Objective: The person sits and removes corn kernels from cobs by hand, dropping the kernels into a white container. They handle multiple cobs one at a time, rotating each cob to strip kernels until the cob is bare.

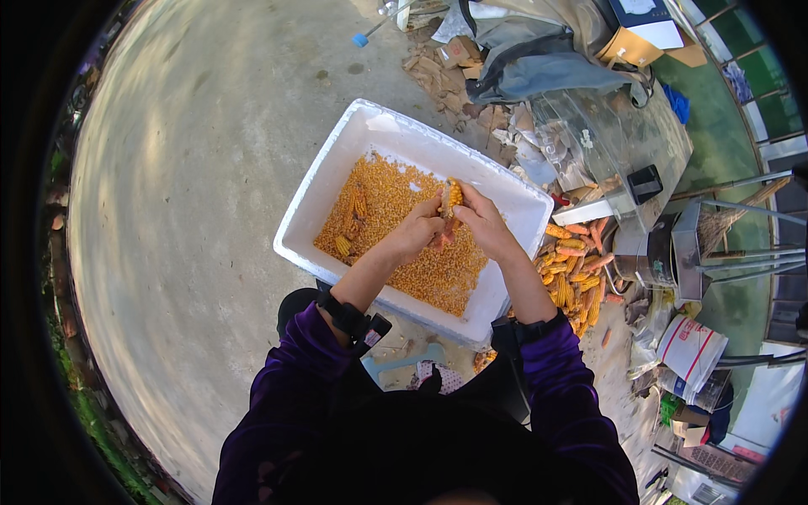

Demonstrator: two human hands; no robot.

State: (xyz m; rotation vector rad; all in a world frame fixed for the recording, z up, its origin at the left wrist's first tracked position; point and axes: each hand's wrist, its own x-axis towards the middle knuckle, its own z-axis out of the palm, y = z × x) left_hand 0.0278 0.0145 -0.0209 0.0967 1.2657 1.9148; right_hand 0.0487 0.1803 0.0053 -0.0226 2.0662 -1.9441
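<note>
Above a white foam box (303, 208), my right hand (483, 218) grips a partly shelled corn cob (453, 192) that still bears yellow kernels on its upper part. My left hand (416, 230) is closed against the near side of that cob. A reddish bare cob end (448, 235) shows between the two hands; whether it belongs to the same cob or a second one is hidden by the fingers. Loose yellow corn kernels (385, 202) cover the box floor. A few cobs with kernels on them (358, 202) lie at the left inside.
Right of the box lies a heap of corn cobs (577, 271), some bare and reddish. Beyond stand a metal container (644, 252), a white bucket (691, 353) and a clear sheet (587, 145). Torn cardboard (435, 79) litters the concrete floor (208, 208). A light-blue stool (404, 361) shows near my legs.
</note>
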